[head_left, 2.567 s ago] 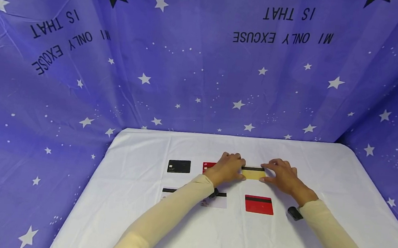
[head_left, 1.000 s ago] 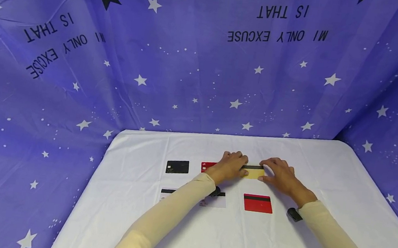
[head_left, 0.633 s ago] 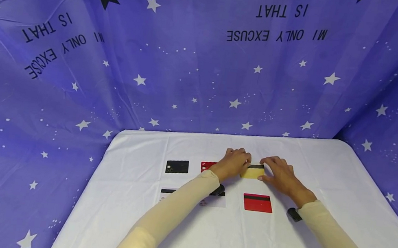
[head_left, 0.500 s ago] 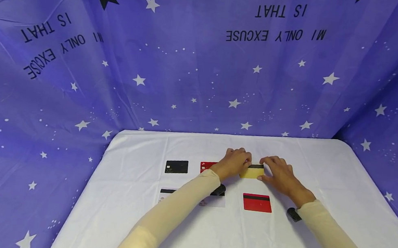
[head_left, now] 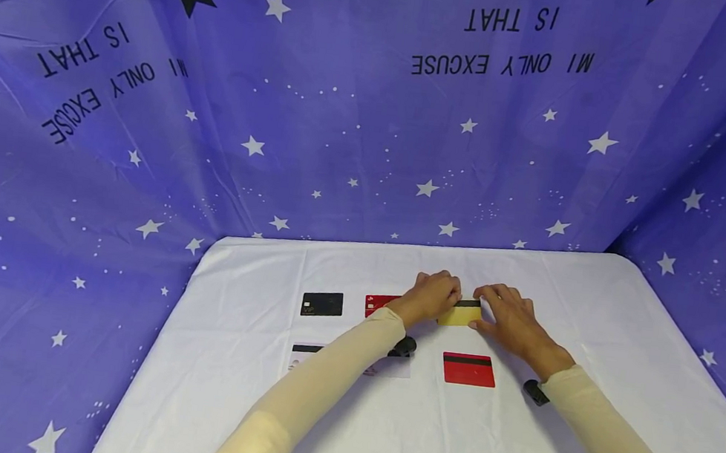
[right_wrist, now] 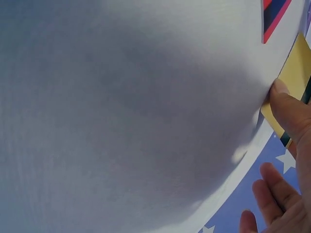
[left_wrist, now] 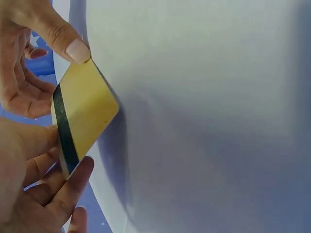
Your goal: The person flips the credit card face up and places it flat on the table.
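Left hand (head_left: 432, 296) and right hand (head_left: 510, 321) pinched the yellow magnetic-stripe card (head_left: 460, 315); it looked light, stiff, slick, best held by its edges.

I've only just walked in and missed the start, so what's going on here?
A person's left hand and right hand hold opposite ends of a yellow, black-striped rectangular card over a white cloth-covered table. On the table lie a black card marked VIP, a red, black-striped card and, partly hidden by the beige-sleeved left arm, another red card and two whitish striped cards.
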### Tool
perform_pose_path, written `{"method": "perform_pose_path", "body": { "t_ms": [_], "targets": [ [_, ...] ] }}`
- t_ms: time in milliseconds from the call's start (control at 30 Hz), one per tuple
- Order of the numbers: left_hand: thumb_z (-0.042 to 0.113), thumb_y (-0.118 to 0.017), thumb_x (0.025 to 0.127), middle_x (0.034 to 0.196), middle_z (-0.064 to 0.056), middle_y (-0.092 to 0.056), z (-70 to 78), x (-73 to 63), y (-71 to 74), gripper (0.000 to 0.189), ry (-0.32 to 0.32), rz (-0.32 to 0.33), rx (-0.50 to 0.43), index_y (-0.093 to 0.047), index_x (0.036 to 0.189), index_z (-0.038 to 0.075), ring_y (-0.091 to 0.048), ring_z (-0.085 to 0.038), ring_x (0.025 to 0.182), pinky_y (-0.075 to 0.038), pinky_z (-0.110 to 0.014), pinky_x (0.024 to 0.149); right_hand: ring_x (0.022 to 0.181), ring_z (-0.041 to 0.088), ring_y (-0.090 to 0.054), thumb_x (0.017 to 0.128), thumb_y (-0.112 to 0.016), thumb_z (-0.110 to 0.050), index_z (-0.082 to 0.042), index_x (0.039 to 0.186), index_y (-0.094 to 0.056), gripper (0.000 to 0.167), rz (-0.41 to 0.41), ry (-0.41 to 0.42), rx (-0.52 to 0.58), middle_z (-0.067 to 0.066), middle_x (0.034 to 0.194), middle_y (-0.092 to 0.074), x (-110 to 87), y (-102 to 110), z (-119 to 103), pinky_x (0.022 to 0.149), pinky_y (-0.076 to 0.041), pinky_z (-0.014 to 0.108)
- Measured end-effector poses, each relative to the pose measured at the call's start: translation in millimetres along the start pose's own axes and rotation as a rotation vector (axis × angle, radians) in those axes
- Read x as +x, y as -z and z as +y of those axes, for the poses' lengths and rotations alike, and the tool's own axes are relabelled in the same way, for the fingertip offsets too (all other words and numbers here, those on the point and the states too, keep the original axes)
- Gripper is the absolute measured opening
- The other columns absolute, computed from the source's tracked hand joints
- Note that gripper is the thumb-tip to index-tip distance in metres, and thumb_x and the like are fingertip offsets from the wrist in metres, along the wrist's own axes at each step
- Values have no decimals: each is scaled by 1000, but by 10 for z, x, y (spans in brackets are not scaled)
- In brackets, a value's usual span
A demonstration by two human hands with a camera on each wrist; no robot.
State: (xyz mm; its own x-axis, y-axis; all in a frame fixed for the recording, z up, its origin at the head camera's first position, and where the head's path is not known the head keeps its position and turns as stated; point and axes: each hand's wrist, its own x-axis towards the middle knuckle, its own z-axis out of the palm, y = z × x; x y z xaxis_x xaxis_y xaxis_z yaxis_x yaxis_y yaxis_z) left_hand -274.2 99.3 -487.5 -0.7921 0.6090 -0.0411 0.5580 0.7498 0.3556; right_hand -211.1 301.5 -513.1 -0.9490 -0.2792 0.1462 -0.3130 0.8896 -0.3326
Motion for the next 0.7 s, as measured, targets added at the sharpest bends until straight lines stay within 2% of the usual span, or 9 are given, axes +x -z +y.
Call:
{"method": "perform_pose_path", "body": {
  "t_ms": [200,367,467,567,700],
  "targets": [
    [24,-52,111,109,7,-66,10,3,-16,21,-12,15,19,-73,109,19,-60,-7,105,-42,-40,100,132,44,-47,87,-89,-26,-14,135,-57,59,21,15,-28,19,138,-56,6,-14,-62,95,-32,58],
    [25,-49,112,112,5,-68,32,-18,36,26,-12,40,65,-73,114,17,-61,-9,110,-43,-41,99,132,43,-47,81,-94,-28,-13,134,-59,65,76,78,-64,18,137,-56,24,-17,-162,97,-31,60],
    [24,-49,111,112,5,-70,33,-34,69,28,-5,50,61,-75,114,16,-62,-9,110,-44,-41,99,132,40,-48,79,-95,-30,-12,131,-59,66,104,117,-100,17,136,-56,43,-9,-223,99,-31,63],
    [24,-51,109,109,5,-70,12,-47,94,27,6,54,21,-76,108,17,-61,-9,108,-44,-41,99,131,38,-50,79,-95,-30,-9,130,-59,66,123,158,-139,16,134,-58,57,-5,-260,98,-33,63],
    [23,-55,106,101,7,-68,-50,-51,132,26,10,50,-99,-74,89,16,-59,-7,99,-41,-40,97,125,35,-53,80,-94,-33,-7,131,-60,67,152,205,-183,13,130,-60,64,-14,-259,95,-34,60]
  ]
}}
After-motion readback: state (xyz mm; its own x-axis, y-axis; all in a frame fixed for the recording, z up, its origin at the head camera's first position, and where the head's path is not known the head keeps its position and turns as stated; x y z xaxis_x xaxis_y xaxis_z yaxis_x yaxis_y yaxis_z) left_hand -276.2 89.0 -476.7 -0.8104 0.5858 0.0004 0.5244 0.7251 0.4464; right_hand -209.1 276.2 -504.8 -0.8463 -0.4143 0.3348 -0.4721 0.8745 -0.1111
